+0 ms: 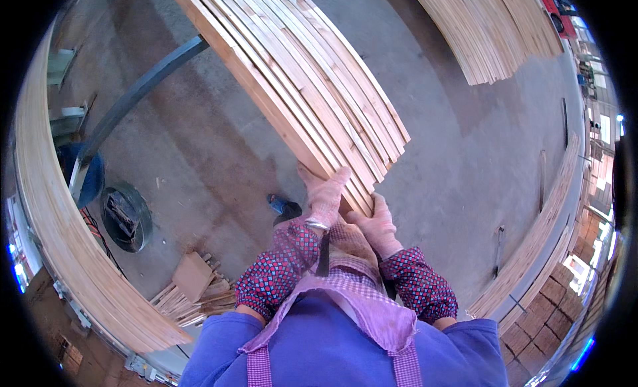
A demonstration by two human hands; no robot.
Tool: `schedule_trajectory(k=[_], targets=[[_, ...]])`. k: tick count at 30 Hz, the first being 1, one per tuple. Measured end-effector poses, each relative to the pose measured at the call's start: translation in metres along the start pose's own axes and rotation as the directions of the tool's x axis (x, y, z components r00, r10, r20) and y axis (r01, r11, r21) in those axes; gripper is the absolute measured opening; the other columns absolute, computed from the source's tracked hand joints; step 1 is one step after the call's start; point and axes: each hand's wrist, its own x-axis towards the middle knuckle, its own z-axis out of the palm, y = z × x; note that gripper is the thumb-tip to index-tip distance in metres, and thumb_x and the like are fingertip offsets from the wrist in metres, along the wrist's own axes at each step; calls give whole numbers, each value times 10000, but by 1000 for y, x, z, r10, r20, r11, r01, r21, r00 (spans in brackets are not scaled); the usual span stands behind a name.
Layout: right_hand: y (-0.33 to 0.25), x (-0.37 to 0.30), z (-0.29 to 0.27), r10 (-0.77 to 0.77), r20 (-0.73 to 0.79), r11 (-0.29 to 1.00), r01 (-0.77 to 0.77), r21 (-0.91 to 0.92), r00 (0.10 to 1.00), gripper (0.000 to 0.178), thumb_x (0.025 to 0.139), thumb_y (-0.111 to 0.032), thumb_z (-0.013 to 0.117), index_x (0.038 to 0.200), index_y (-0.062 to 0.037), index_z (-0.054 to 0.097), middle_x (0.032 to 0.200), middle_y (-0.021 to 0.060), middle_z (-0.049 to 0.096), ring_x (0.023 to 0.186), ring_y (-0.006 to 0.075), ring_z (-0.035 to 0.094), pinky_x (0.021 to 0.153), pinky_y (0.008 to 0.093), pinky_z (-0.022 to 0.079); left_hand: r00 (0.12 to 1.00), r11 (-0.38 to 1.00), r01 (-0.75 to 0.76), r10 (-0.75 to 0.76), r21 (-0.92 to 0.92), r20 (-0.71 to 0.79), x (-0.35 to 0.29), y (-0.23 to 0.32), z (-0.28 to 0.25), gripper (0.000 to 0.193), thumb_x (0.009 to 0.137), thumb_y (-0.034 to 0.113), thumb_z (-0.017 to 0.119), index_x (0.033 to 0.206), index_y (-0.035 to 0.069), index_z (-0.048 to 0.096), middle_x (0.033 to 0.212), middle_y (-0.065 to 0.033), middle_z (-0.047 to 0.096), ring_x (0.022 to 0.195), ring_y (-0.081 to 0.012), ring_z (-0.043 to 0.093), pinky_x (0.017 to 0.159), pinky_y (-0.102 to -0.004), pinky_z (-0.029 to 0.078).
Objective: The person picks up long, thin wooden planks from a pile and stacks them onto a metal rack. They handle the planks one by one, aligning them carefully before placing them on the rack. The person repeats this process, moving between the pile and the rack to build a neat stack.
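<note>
Two gloved hands held the near end of a bundle of long pale wooden slats (312, 101), lifted clear of the grey concrete floor (199, 161) and slanting away toward the far side. Our left hand (325, 194) curled its fingers over the bundle's left edge; our right hand (379, 227) clasped the underside of the same end, fingers closed on the wood. We judged the load picked up but not yet set down anywhere. More stacked slats (492, 34) lay at the floor's far right, and small offcuts (193, 294) sat near its left edge.
</note>
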Motion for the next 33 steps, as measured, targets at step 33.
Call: schedule_trajectory(k=[33], targets=[[50, 51, 30, 72, 496, 34, -499, 866, 865, 715, 994, -577, 409, 1371, 26, 487, 1264, 224, 620, 1099, 339, 653, 946, 455, 546, 991, 993, 78, -88, -93, -102, -22, 25, 16, 847, 799, 47, 781, 1461, 92, 254, 1252, -164, 568, 1088, -283, 597, 899, -425, 547]])
